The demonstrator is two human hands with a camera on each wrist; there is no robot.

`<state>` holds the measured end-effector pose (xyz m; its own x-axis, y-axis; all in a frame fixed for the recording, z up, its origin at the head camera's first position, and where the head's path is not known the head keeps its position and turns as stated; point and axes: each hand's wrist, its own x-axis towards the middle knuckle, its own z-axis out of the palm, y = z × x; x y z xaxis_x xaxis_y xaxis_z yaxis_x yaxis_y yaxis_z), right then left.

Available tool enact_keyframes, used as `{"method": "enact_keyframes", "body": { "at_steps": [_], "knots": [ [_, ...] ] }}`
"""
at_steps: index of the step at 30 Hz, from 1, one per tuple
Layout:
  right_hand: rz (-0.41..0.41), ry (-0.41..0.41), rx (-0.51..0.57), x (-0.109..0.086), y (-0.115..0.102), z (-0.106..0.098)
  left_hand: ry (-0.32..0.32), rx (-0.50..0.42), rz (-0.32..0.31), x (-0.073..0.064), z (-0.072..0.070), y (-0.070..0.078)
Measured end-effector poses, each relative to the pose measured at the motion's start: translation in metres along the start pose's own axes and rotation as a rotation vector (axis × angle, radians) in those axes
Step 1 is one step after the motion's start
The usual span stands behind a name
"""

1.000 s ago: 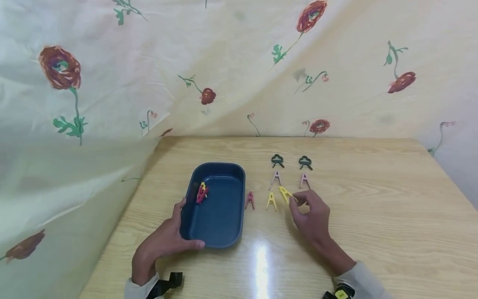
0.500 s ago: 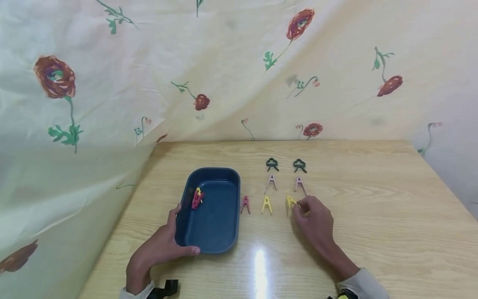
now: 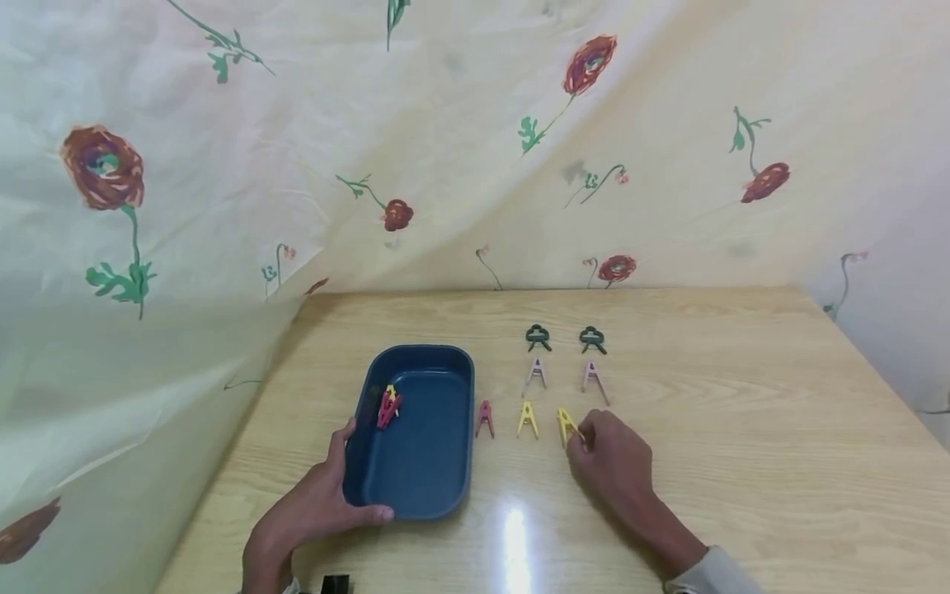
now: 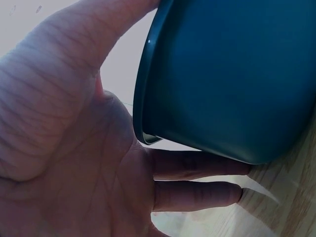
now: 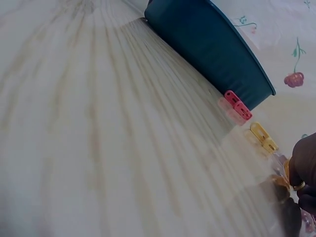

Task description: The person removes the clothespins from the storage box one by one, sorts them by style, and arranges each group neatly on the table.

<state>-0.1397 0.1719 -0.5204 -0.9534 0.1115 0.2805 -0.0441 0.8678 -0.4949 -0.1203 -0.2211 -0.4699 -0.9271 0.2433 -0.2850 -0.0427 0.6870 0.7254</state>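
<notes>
My left hand (image 3: 315,499) holds a dark blue tray (image 3: 467,462) at its near left corner, thumb on the near rim and fingers along the left side. In the left wrist view, two fingers reach straight beneath the tray's rim (image 4: 139,98). My right hand (image 3: 616,462) pinches a yellow clothespin (image 3: 564,421) down at the table, its lower part hidden by the fingers. Left of it lies another yellow clothespin (image 3: 527,420), then a red clothespin (image 3: 485,419) beside the tray. A red clothespin (image 3: 387,410) overlaps a yellow clothespin (image 3: 391,391) inside the tray.
Behind the yellow clothespins lie two pale purple clothespins, one on the left (image 3: 537,374) and one on the right (image 3: 592,378). Farther back are two dark green clips, a left one (image 3: 538,337) and a right one (image 3: 592,338). A flowered cloth (image 3: 445,165) hangs behind the wooden table (image 3: 742,462).
The right hand has lowered the yellow clothespin from a tilted hold to the table, into line with the other yellow one. The head view has tipped up slightly; the left hand stays on the tray.
</notes>
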Motion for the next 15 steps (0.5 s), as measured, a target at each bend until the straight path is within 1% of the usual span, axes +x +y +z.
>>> {"method": "enact_keyframes", "body": {
  "at_steps": [2,5,8,12,15],
  "knots": [
    [0.011,0.001,-0.007,0.0001,-0.0002,0.0006,-0.001,0.001,-0.007,-0.0003,0.0002,0.0012],
    [0.03,0.008,-0.007,-0.0001,-0.001,0.002,0.001,0.003,0.0,-0.0009,0.0004,0.0018],
    [0.048,0.013,0.008,-0.0006,-0.0032,0.0041,-0.002,0.008,-0.002,-0.0016,0.0003,0.0015],
    [0.054,0.021,0.02,0.0002,-0.0054,0.0069,-0.016,0.002,-0.042,-0.0011,-0.0002,0.0021],
    [0.048,0.038,0.022,0.0014,-0.0053,0.0077,-0.02,-0.005,-0.056,0.0002,-0.0006,0.0031]
  ]
}}
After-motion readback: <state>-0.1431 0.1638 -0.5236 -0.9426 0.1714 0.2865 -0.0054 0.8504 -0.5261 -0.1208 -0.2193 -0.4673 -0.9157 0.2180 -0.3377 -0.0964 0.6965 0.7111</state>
